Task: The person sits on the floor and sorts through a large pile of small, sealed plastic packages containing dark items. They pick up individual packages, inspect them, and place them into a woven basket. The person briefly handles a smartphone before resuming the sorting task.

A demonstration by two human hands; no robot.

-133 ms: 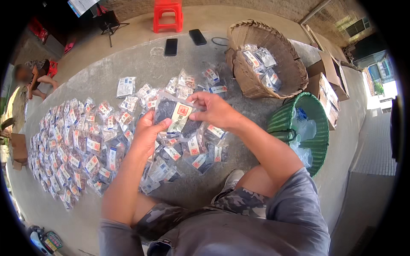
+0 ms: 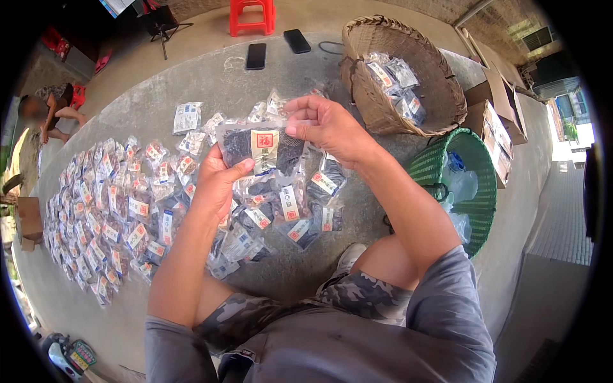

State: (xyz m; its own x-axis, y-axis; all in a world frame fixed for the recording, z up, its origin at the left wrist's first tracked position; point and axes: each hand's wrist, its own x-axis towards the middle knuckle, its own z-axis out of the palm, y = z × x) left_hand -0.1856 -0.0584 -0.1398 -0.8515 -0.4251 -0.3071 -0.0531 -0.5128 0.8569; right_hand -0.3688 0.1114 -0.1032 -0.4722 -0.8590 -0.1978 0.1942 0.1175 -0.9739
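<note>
Between my two hands is a clear plastic packet of dark dried food [image 2: 239,144], with a cream label and red square on its front. My left hand [image 2: 219,182] grips its lower left edge, thumb on the front. At the upper right corner, my right hand [image 2: 329,131] pinches it between thumb and fingers. Beneath my hands lie more dark packets [image 2: 288,203] on the concrete floor. To the left spreads a large heap of similar labelled packets [image 2: 108,217], many with reddish or pale contents.
A woven bamboo basket [image 2: 440,89] holding several packets stands at the far right. Nearer is a green basket [image 2: 483,210] with clear plastic bags. Cardboard boxes [image 2: 495,137] stand beyond it. Two phones [image 2: 256,56] and a red stool [image 2: 252,18] are at the back; a person [image 2: 54,112] sits far left.
The packet has turned from tilted to nearly level, its label now facing me more squarely. My right hand has moved slightly up and right along with its corner.
</note>
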